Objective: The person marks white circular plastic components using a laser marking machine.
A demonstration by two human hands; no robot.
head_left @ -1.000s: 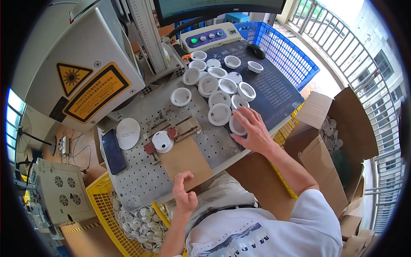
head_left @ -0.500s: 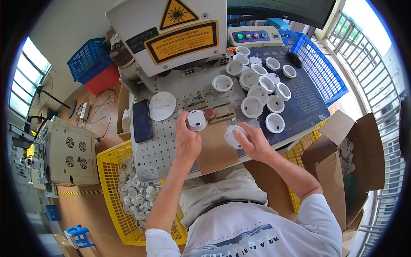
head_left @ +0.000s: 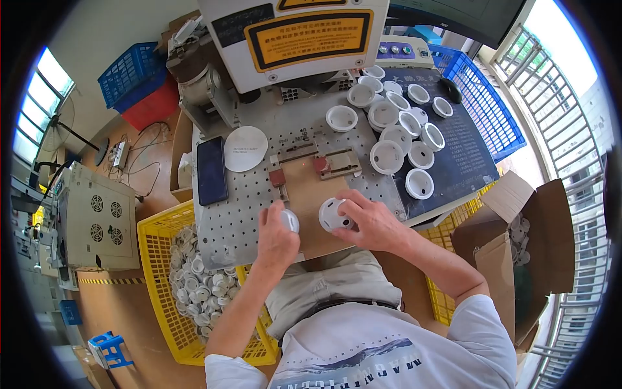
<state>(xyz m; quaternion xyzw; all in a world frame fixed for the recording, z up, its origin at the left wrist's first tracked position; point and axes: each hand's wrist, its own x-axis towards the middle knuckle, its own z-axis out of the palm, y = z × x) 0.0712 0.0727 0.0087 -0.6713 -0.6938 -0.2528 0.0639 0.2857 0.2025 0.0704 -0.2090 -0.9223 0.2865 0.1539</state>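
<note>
My left hand [head_left: 277, 240] is closed on a white plastic lid [head_left: 289, 221], which it holds tilted near the front edge of the perforated metal table [head_left: 223, 227]. In my right hand [head_left: 370, 223] is another white lid [head_left: 330, 214], gripped at its right side over the brown board [head_left: 311, 188]. Beyond both hands, a metal fixture with red blocks [head_left: 322, 166] stands with nothing seated in it. Several white lids [head_left: 387, 157] lie open side up at the right, some overlapping, on the table and a dark mat [head_left: 447, 152].
A phone [head_left: 212, 170] and a white disc [head_left: 245, 149] lie at the left of the table. The machine head [head_left: 304, 39] hangs over the back. A yellow basket [head_left: 159, 285] of lids stands at lower left, a cardboard box [head_left: 499, 279] at right.
My left hand has carried its lid from the fixture toward the table's front edge. The lid in my right hand has moved left and turned. The camera view has shifted slightly.
</note>
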